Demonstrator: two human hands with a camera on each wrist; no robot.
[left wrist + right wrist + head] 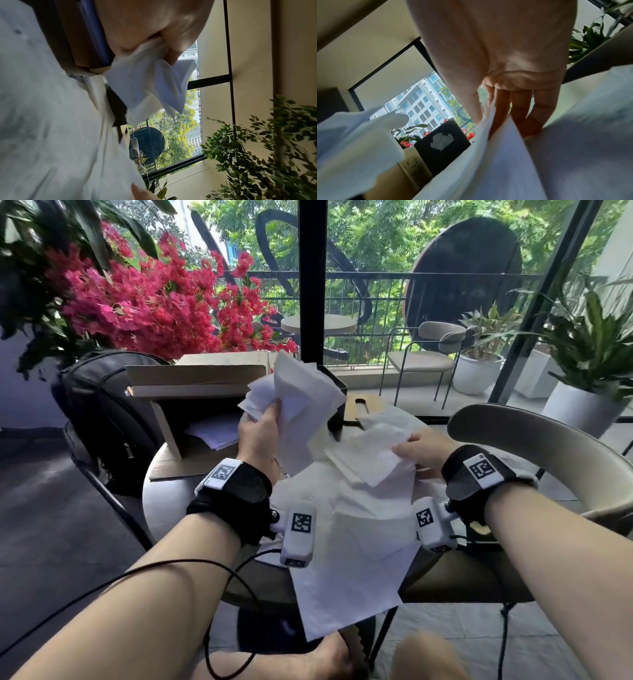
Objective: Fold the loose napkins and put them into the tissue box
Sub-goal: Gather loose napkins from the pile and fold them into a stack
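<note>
The left hand (258, 433) is clenching a bunch of crumpled white napkins (301, 392) between thumb and curled fingers, its grip raised above the counter (161, 508) with the forearm angling up from the lower left. The right hand (423, 451) is reaching in low from the right, wrist nearly level, its thumb and fingers (502, 108) pinching the edge of another napkin (370, 460) lying on the loose pile (356, 559) spread over the counter. The black tissue box (441, 143) is standing upright just behind the raised bunch, beside an open cardboard box (191, 402).
</note>
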